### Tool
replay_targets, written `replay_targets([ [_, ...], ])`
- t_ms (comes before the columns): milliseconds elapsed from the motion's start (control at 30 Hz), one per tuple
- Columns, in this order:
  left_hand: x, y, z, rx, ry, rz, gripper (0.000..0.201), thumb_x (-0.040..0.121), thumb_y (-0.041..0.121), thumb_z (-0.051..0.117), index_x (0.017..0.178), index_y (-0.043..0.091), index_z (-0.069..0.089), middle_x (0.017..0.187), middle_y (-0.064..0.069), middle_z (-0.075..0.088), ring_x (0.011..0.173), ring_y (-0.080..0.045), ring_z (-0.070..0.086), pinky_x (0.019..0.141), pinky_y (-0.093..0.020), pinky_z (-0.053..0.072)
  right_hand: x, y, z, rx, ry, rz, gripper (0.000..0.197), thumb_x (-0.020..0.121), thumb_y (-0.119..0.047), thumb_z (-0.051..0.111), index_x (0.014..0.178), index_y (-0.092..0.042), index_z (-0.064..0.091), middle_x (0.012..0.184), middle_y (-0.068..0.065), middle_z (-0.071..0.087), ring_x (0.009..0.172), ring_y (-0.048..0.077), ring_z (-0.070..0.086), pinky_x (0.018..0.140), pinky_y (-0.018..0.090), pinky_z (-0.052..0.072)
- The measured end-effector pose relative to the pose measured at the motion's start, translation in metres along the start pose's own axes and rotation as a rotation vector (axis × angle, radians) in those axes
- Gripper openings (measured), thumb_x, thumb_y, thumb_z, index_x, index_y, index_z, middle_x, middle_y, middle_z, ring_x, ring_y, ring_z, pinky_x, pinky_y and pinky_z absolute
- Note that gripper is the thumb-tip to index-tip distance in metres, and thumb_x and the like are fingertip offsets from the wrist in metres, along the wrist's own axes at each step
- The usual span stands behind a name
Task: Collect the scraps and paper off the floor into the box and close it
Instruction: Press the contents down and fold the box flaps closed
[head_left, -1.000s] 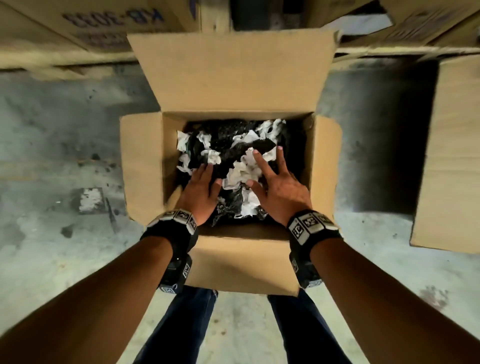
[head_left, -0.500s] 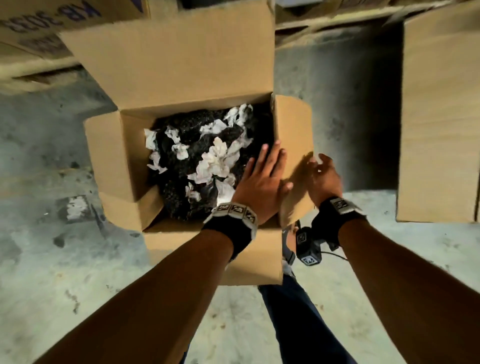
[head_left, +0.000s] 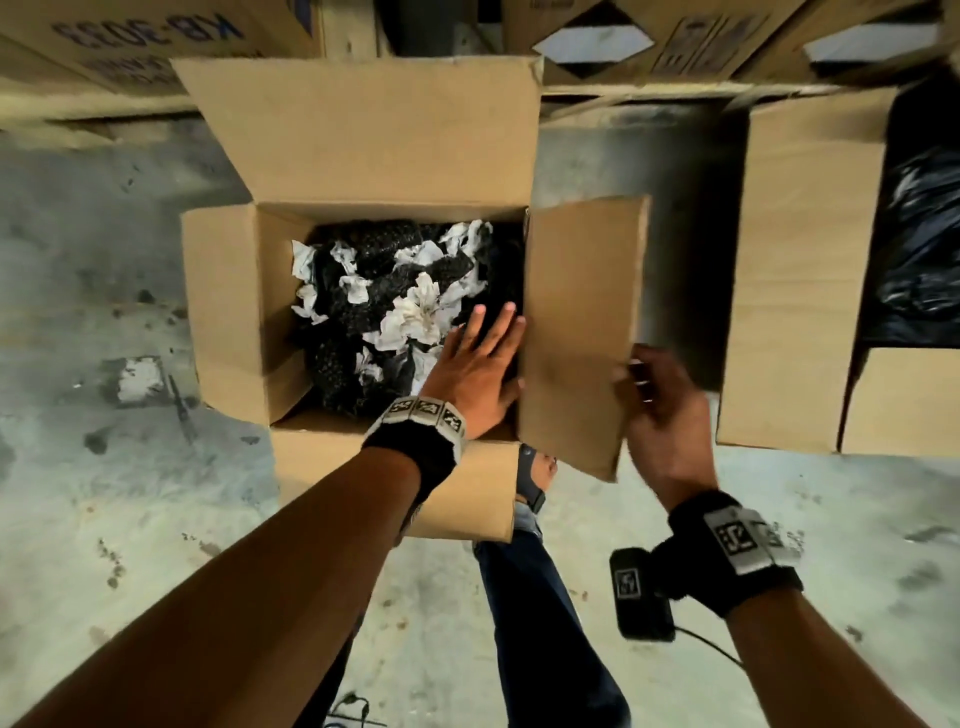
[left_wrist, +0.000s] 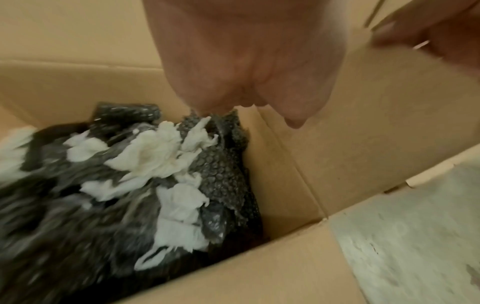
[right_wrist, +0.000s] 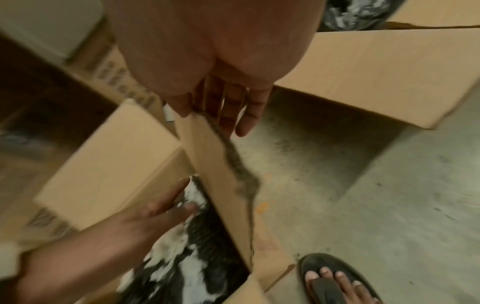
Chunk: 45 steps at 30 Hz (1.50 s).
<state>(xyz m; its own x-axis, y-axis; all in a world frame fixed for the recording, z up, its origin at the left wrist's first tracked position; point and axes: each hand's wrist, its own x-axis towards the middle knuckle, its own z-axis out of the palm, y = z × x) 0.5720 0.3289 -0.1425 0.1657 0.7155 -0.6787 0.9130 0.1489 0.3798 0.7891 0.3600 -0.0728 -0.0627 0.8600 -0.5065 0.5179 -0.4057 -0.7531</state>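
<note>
Folding the right side flap (head_left: 582, 332) of the cardboard box (head_left: 228, 312) on the concrete floor (head_left: 78, 493).
Crumpled white paper (head_left: 415, 317) and black bubble wrap (head_left: 358, 306) fill it; left hand (head_left: 475, 364) lies flat inside, fingers straight and together, while right hand (head_left: 662, 405) pinches the flap's outer edge.

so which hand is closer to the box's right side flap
Right. The right hand is at the right flap's outer edge, fingers behind it and thumb on its near side. The left hand lies flat over the scraps inside the box, just beside the flap's fold.
</note>
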Motion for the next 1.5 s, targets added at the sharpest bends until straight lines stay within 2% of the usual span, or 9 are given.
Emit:
replay_targets([
  [167, -0.064, -0.029, -0.01, -0.508, 0.404, -0.355, 0.062, 0.104, 0.039, 0.03, 0.156, 0.014, 0.008, 0.165, -0.005, 0.009, 0.152, -0.027, 0.005, 0.123, -0.037, 0.008, -0.005, -0.024, 0.062, -0.149, -0.355, -0.261, 0.047, 0.107, -0.039, 0.037, 0.154, -0.032, 0.038, 0.16, -0.008, 0.036, 0.138, 0.002, 0.043, 0.104, 0.006, 0.035],
  [267, -0.108, -0.043, 0.004, -0.531, 0.58, -0.51, 0.062, 0.104, 0.04, 0.028, 0.156, 0.012, 0.009, 0.166, -0.005, 0.005, 0.153, -0.024, -0.001, 0.125, -0.042, 0.011, 0.016, -0.008, 0.104, -0.367, -0.456, -0.405, 0.051, 0.109, -0.039, 0.032, 0.159, -0.034, 0.024, 0.169, -0.006, 0.012, 0.151, 0.015, 0.023, 0.121, 0.03, 0.027],
  [400, -0.126, -0.042, 0.057, -0.298, 0.286, -0.225, 0.069, 0.102, 0.048, 0.026, 0.156, 0.021, -0.008, 0.165, 0.002, -0.011, 0.152, -0.02, -0.013, 0.125, -0.041, 0.007, 0.041, 0.022, 0.126, -0.858, -0.537, -0.419, 0.06, 0.106, -0.029, 0.036, 0.161, -0.033, 0.011, 0.169, -0.008, -0.006, 0.156, 0.019, 0.0, 0.123, 0.058, 0.011],
  [633, -0.074, -0.04, 0.093, -0.062, -0.183, -0.174, 0.072, 0.097, 0.062, 0.014, 0.157, 0.026, 0.0, 0.165, 0.003, -0.011, 0.151, -0.028, -0.018, 0.123, -0.05, -0.004, 0.054, 0.028, 0.121, -1.252, -0.585, -0.538, 0.068, 0.103, -0.031, 0.04, 0.162, -0.023, 0.007, 0.17, 0.001, -0.007, 0.156, 0.024, -0.003, 0.123, 0.052, 0.003],
  [900, -0.102, -0.114, 0.035, -0.303, 0.233, -0.09, 0.057, 0.1, 0.046, 0.032, 0.148, 0.019, 0.037, 0.158, -0.003, 0.034, 0.151, -0.029, 0.018, 0.123, -0.043, 0.016, 0.035, -0.028, 0.18, -1.201, -0.392, -0.523, 0.055, 0.095, -0.025, 0.057, 0.145, -0.009, 0.044, 0.154, 0.021, 0.037, 0.141, 0.04, 0.036, 0.112, 0.059, 0.034],
  [1100, -0.133, -0.254, 0.009, -0.412, 0.707, -0.47, 0.054, 0.091, 0.044, 0.043, 0.133, 0.011, 0.051, 0.13, -0.014, 0.058, 0.12, -0.035, 0.053, 0.103, -0.046, 0.044, 0.027, -0.074, 0.298, -1.004, -0.499, -0.679, 0.054, 0.106, -0.029, 0.037, 0.158, -0.019, 0.026, 0.168, 0.008, 0.016, 0.154, 0.029, 0.013, 0.121, 0.053, 0.021],
  [1300, -0.127, -0.359, 0.031, -1.045, 0.362, -1.023, 0.1, 0.081, 0.074, 0.045, 0.155, 0.013, 0.017, 0.159, -0.016, 0.029, 0.143, -0.036, 0.033, 0.115, -0.049, 0.032, 0.022, -0.098, 0.392, -0.945, -0.566, -0.757, 0.06, 0.103, -0.028, 0.042, 0.16, -0.023, 0.02, 0.169, 0.005, 0.006, 0.155, 0.029, 0.007, 0.123, 0.055, 0.015],
  [1399, -0.123, -0.378, 0.04, -1.076, 0.207, -0.896, 0.067, 0.097, 0.054, 0.041, 0.146, 0.009, 0.04, 0.149, -0.019, 0.044, 0.134, -0.035, 0.046, 0.11, -0.04, 0.038, 0.018, -0.086, 0.414, -0.997, -0.512, -0.683, 0.061, 0.102, -0.027, 0.042, 0.16, -0.02, 0.021, 0.17, 0.005, 0.007, 0.156, 0.024, 0.004, 0.122, 0.056, 0.015],
  [1499, -0.136, -0.373, 0.03, -1.04, 0.352, -0.834, 0.048, 0.098, 0.045, 0.047, 0.125, 0.008, 0.062, 0.13, -0.019, 0.062, 0.122, -0.035, 0.057, 0.1, -0.035, 0.045, 0.015, -0.086, 0.419, -1.018, -0.507, -0.652, 0.061, 0.104, -0.027, 0.038, 0.16, -0.017, 0.018, 0.17, 0.003, 0.004, 0.156, 0.022, 0.0, 0.122, 0.057, 0.015],
])
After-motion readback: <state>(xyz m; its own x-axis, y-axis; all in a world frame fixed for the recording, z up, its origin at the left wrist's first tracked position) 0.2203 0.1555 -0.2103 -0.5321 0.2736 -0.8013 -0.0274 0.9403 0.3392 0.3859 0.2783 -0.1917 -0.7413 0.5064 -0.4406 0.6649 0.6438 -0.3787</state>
